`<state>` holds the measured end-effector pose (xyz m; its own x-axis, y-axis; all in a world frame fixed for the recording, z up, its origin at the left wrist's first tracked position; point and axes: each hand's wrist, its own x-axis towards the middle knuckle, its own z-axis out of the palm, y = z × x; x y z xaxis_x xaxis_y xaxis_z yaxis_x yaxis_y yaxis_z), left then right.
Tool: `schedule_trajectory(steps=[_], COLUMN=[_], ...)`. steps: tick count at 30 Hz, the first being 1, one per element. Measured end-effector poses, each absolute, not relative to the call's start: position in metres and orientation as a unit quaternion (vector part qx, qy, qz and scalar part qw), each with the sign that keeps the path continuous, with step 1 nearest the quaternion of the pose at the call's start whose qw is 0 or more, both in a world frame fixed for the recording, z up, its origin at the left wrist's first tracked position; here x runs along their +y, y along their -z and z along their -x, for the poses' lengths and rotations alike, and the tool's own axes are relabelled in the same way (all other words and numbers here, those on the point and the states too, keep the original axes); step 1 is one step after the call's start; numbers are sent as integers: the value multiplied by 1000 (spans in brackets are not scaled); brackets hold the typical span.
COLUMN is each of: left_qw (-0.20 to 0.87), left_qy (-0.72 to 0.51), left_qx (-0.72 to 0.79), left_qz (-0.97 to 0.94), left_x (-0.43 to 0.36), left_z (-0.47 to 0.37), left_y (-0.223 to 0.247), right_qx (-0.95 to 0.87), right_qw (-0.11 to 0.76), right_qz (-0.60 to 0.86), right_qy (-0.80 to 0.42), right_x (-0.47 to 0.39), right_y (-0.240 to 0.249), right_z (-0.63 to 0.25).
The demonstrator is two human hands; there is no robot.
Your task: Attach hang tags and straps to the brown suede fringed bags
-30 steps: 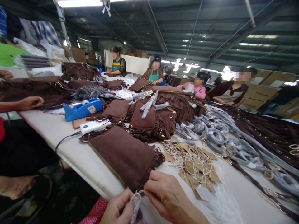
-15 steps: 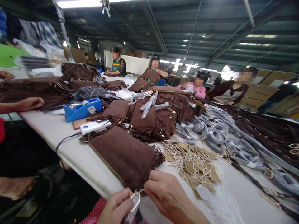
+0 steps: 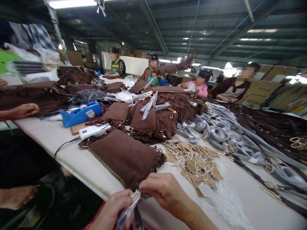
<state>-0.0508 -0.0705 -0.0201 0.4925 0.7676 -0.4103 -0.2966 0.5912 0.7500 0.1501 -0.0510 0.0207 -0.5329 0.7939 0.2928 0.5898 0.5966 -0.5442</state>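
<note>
A brown fringed bag (image 3: 124, 156) lies flat at the table's front edge, its gold zipper along the near side. My left hand (image 3: 115, 204) is closed around a dark strap wrapped in clear plastic (image 3: 124, 218), with a gold clasp (image 3: 136, 197) sticking out past the thumb. The clasp meets the bag's near corner, where a small metal ring seems to sit. My right hand (image 3: 165, 191) pinches at that corner beside the clasp. Its fingertips hide what exactly they grip.
Brown paper tags with white strings (image 3: 192, 159) lie right of the bag. Behind are piled fringed bags (image 3: 146, 118), a white device with a cord (image 3: 94, 130) and a blue tape dispenser (image 3: 80, 113). Plastic-wrapped straps (image 3: 218, 132) spread rightward. A co-worker's hand (image 3: 26, 111) rests at left.
The gold clasp and my right fingertips are now closer together at the bag's corner. More of the wrapped strap shows below my left hand. A co-worker at the back swings a brown fringed piece outward.
</note>
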Motion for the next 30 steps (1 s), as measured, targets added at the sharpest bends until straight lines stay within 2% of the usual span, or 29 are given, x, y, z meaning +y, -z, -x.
schedule_trajectory(steps=[8,15,25,30], left_qw=[866,901,909,918], left_qy=[-281,-269,-254,-267], left_qx=[336,305,304,274], left_qz=[-244,-151,-130,-103], left_x=[-61,-54,-52,-50], left_z=[58,59,57,54], left_y=[11,35,20,15], right_qx=[-844,-812,-831,-804], right_qw=[291,349,334,335], right_qz=[405,407,358,408], right_qy=[-197,-230,-265,-275], right_x=[-43,-40,-47,-56], right_y=[-19,-13,-17,-11], right_z=[-144,-142,-146,-143])
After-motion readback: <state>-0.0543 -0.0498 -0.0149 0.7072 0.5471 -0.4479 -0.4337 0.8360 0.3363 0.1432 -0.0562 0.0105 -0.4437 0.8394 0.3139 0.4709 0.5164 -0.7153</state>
